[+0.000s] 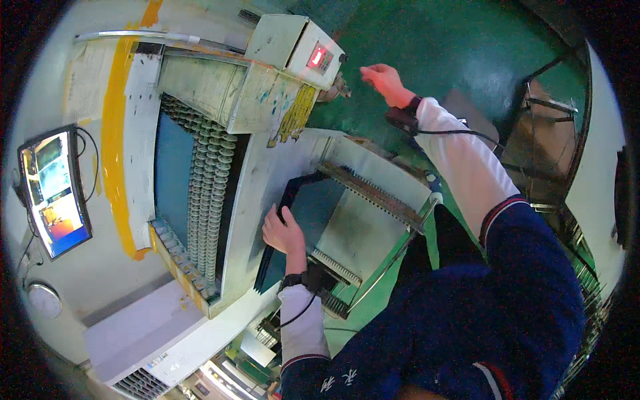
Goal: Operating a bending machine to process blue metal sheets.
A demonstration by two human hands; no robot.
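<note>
My left hand (pixel 285 232) rests over the black edge of a dark blue-green panel (pixel 312 208), with its fingers bent round that edge. The panel stands tilted in a metal rack (pixel 373 190) with toothed rails, beside the machine's opening. Out in the air to the right of a control box (pixel 310 57) is my right hand (pixel 385 81), its fingers curled together and tinted red. I see nothing in it. A red lit display (pixel 319 57) and a dark knob are on the box face.
Rows of pale ridged rollers (pixel 212 200) run through the machine, next to a blue sheet (pixel 173 160). A monitor (pixel 55 190) hangs on the left wall above a round clock (pixel 44 300). Cables trail from both wrists. A dark-framed cart (pixel 543 127) stands at the right on green floor.
</note>
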